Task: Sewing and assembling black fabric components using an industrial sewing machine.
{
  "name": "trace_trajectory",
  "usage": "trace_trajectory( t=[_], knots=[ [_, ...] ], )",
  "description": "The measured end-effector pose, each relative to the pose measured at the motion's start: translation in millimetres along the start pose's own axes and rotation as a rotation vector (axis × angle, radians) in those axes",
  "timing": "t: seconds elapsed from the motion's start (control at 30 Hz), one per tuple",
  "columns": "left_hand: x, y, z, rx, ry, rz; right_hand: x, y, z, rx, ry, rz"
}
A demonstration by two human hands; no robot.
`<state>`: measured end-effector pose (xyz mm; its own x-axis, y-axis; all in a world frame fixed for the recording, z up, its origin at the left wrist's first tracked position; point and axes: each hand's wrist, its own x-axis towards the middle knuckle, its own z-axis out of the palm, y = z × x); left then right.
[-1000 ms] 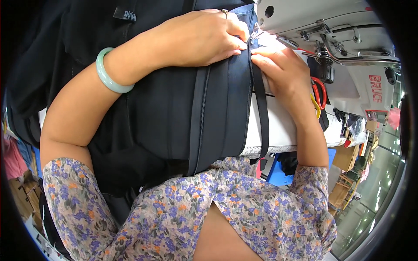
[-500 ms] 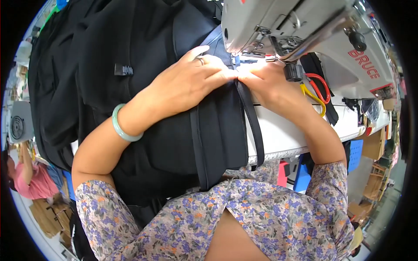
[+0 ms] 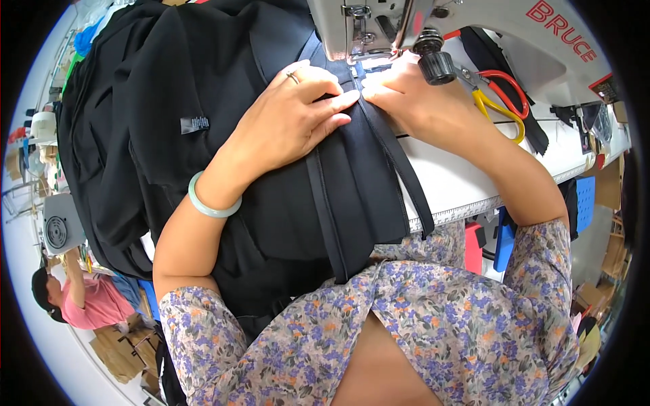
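Observation:
A black garment (image 3: 271,223) lies heaped over the table and across my lap. Along its right edge runs a narrow black strip, apparently zipper tape (image 3: 399,166), whose loose end hangs past the table edge. My left hand (image 3: 281,118) presses on the garment with bent fingers, gathering cloth at the seam; its index fingertip touches the strip. Closed fingers of my right hand (image 3: 430,105) hold the strip's edge from the other side, close to the needle area of the sewing machine (image 3: 501,30). The machine head partly covers the right fingertips.
Scissors (image 3: 479,100) with red and yellow handles lie right of my right hand, over another black strip (image 3: 535,128). A ruler scale marks the white table's front edge (image 3: 460,214). Far left, a person in pink (image 3: 98,301) is near a grey box (image 3: 61,223).
The view has shifted, so the machine sits higher in the picture and more of the scissors shows. My left thumb has moved apart from its index finger. Both hands stay at the seam.

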<state>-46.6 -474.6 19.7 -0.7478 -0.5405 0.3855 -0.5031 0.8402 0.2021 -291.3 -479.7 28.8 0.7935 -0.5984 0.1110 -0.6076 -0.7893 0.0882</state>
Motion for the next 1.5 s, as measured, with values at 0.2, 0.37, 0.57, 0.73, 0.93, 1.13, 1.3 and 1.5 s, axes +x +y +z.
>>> trace_trajectory(
  t=[0.2,0.37,0.57,0.73,0.93,1.13,1.3,1.5],
  knots=[
    [9,-13,1,0.003,0.008,0.055,0,12,13,0.014,0.221,-0.048],
    [15,-35,6,0.002,0.006,0.069,9,19,16,0.046,0.197,0.012],
    [23,-22,2,0.025,-0.011,0.248,-5,17,26,-0.077,0.247,-0.11],
    [1,55,-25,0.014,-0.489,0.047,-39,13,18,-0.094,0.318,-0.401],
    [-55,106,-54,0.733,-0.201,-0.368,-73,-9,24,-0.035,0.362,-0.368],
    [-69,174,54,-0.839,-0.195,-0.61,-84,-18,42,0.05,0.577,-0.322],
    [-50,140,165,-2.127,0.509,-0.898,-80,-30,54,0.081,0.621,-0.298],
    [-51,147,163,-2.01,0.685,-0.91,-79,-44,65,0.145,0.629,-0.296]
  ],
)
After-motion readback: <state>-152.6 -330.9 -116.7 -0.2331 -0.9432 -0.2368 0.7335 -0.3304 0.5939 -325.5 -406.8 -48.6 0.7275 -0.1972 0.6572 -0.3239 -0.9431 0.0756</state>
